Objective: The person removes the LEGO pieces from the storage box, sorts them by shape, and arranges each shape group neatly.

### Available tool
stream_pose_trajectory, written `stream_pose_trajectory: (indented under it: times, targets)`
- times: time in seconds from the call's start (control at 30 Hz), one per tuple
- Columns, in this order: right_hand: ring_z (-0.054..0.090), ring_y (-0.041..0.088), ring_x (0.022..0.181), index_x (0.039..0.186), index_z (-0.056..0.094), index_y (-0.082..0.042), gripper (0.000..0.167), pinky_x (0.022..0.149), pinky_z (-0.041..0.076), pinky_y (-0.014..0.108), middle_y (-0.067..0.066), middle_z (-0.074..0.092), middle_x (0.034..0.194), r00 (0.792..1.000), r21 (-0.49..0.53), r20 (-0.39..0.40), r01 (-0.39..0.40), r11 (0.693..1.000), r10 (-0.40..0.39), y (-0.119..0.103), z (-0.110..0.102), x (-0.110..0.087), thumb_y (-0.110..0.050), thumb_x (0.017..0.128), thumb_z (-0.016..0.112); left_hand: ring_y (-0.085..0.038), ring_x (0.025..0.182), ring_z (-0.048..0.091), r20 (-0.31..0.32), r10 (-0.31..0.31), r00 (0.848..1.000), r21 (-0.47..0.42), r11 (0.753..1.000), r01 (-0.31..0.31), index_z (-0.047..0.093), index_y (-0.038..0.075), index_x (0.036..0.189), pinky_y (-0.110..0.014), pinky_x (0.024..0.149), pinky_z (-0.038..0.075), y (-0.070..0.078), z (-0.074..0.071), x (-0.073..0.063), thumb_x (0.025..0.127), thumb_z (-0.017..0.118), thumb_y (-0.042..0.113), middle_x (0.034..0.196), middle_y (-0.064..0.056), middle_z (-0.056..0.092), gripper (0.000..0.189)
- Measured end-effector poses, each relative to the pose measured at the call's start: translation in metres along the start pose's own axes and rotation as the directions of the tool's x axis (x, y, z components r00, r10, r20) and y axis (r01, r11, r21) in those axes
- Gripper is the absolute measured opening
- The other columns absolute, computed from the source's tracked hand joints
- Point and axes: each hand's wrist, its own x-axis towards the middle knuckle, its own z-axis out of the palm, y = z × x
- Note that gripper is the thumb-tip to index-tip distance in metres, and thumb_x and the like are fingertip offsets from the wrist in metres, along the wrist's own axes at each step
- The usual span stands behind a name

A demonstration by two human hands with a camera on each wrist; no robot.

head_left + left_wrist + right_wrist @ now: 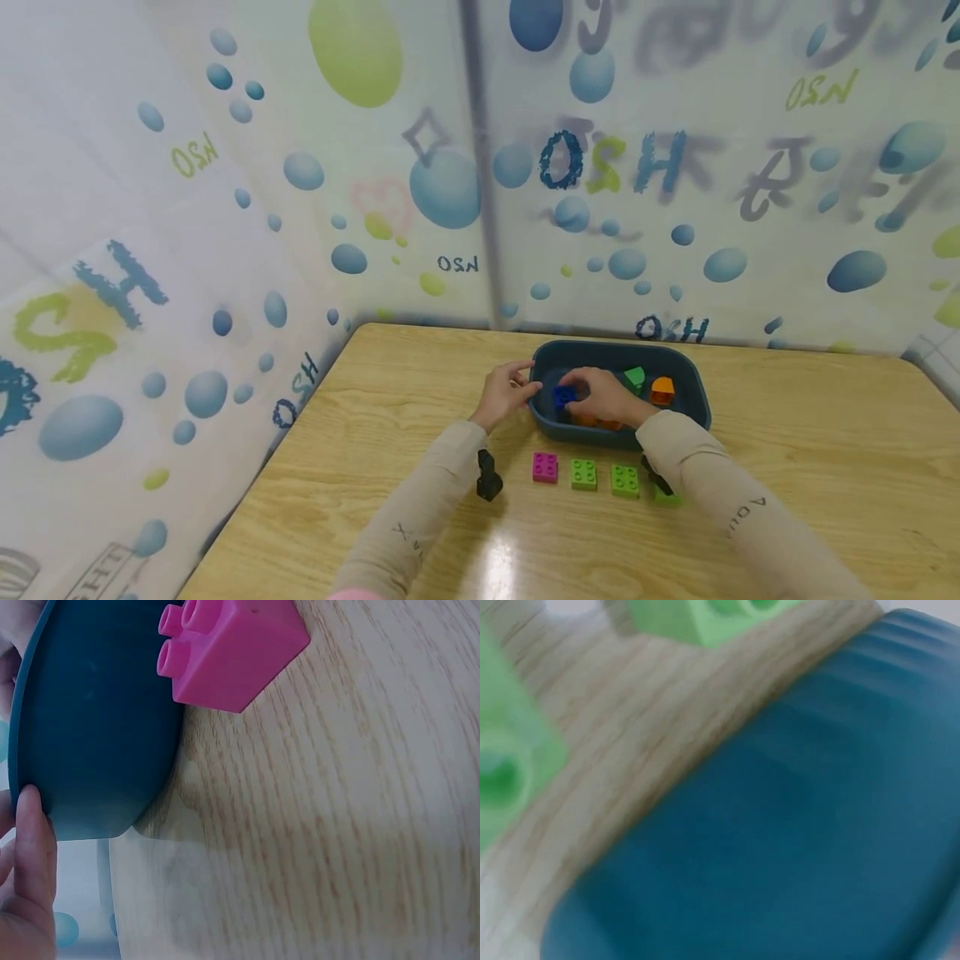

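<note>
A dark blue bin sits on the wooden table. My left hand holds its left end, and in the left wrist view a finger presses the outside near the rim. Inside the bin, my right hand has its thumb and fingertips around a blue toy brick. Right of that hand lie a green brick and an orange brick. More orange bricks show below the hand, partly hidden by it.
In front of the bin, a magenta brick and lime green bricks stand in a spaced row. My right sleeve partly covers the rightmost one. Patterned curtains hang behind and left of the table.
</note>
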Motion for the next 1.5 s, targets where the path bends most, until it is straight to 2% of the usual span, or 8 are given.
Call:
stream_pose_trajectory:
  times: [0.23, 0.47, 0.7, 0.93, 1.07, 1.23, 1.37, 1.5]
  targets:
    - [0.055, 0.031, 0.096, 0.109, 0.056, 0.002, 0.033, 0.079, 0.05, 0.039, 0.016, 0.053, 0.106, 1.0, 0.05, -0.017, 0.013, 0.999, -0.012, -0.003, -0.013, -0.013, -0.008, 0.078, 0.065, -0.024, 0.055, 0.059, -0.002, -0.009, 1.0, -0.014, 1.0, 0.009, 0.054, 0.0, 0.12, -0.045, 0.057, 0.052, 0.002, 0.0, -0.002, 0.082, 0.063, 0.005, 0.071, -0.008, 0.055, 0.04]
    - [0.053, 0.029, 0.096, 0.11, 0.055, 0.001, 0.033, 0.077, 0.051, 0.035, 0.013, 0.049, 0.104, 0.999, 0.119, -0.034, -0.006, 0.993, 0.011, -0.008, -0.02, -0.026, -0.006, 0.079, 0.064, -0.034, 0.059, 0.059, -0.004, 0.009, 1.0, -0.008, 1.0, -0.009, 0.053, -0.001, 0.121, -0.045, 0.055, 0.052, 0.002, 0.0, -0.002, 0.082, 0.062, 0.004, 0.07, -0.009, 0.055, 0.04]
    - [0.051, 0.029, 0.098, 0.113, 0.054, 0.001, 0.034, 0.079, 0.05, 0.035, 0.012, 0.047, 0.105, 0.999, 0.165, -0.049, -0.004, 0.986, 0.012, -0.014, -0.03, -0.044, -0.007, 0.081, 0.063, -0.028, 0.055, 0.059, -0.008, 0.001, 1.0, -0.004, 1.0, -0.001, 0.053, -0.001, 0.121, -0.044, 0.055, 0.053, -0.001, 0.002, -0.001, 0.081, 0.063, 0.005, 0.069, -0.007, 0.054, 0.041]
    - [0.051, 0.031, 0.098, 0.114, 0.055, -0.001, 0.035, 0.079, 0.05, 0.037, 0.013, 0.047, 0.108, 0.997, 0.149, -0.072, 0.02, 0.989, -0.009, -0.016, -0.043, -0.059, -0.01, 0.081, 0.064, -0.035, 0.06, 0.059, -0.011, -0.007, 1.0, -0.004, 1.0, 0.007, 0.053, 0.0, 0.121, -0.044, 0.056, 0.053, 0.0, 0.001, -0.002, 0.081, 0.063, 0.005, 0.069, -0.007, 0.055, 0.041]
    - [0.051, 0.03, 0.098, 0.113, 0.055, -0.002, 0.035, 0.077, 0.051, 0.035, 0.013, 0.048, 0.106, 0.995, 0.126, -0.098, 0.034, 0.991, -0.022, -0.016, -0.049, -0.067, -0.011, 0.081, 0.065, -0.03, 0.056, 0.059, -0.012, -0.009, 1.0, 0.002, 1.0, 0.009, 0.054, 0.001, 0.121, -0.044, 0.056, 0.053, 0.0, 0.001, -0.002, 0.081, 0.063, 0.006, 0.07, -0.007, 0.055, 0.041]
    - [0.051, 0.031, 0.095, 0.11, 0.055, 0.002, 0.034, 0.075, 0.052, 0.033, 0.014, 0.048, 0.105, 0.993, 0.151, -0.105, 0.069, 0.986, -0.053, -0.017, -0.055, -0.081, -0.007, 0.08, 0.065, -0.022, 0.051, 0.057, -0.005, -0.007, 1.0, 0.011, 1.0, 0.007, 0.054, 0.002, 0.121, -0.043, 0.055, 0.053, -0.002, 0.001, -0.001, 0.082, 0.063, 0.007, 0.07, -0.006, 0.053, 0.04]
    - [0.054, 0.025, 0.09, 0.109, 0.056, 0.003, 0.032, 0.072, 0.052, 0.029, 0.014, 0.048, 0.102, 0.989, 0.147, -0.114, 0.113, 0.983, -0.097, -0.014, -0.057, -0.092, -0.006, 0.079, 0.065, -0.024, 0.053, 0.057, -0.003, -0.001, 1.0, 0.007, 1.0, 0.001, 0.054, 0.0, 0.121, -0.042, 0.054, 0.053, -0.004, 0.001, -0.001, 0.082, 0.063, 0.006, 0.07, -0.007, 0.053, 0.04]
    - [0.057, 0.016, 0.091, 0.109, 0.055, 0.005, 0.033, 0.072, 0.052, 0.029, 0.015, 0.047, 0.101, 0.986, 0.17, -0.113, 0.137, 0.976, -0.119, -0.01, -0.057, -0.104, -0.005, 0.08, 0.065, -0.025, 0.054, 0.057, -0.003, -0.002, 1.0, 0.002, 1.0, 0.002, 0.054, 0.0, 0.12, -0.042, 0.054, 0.053, -0.003, 0.001, -0.001, 0.081, 0.063, 0.006, 0.07, -0.007, 0.052, 0.041]
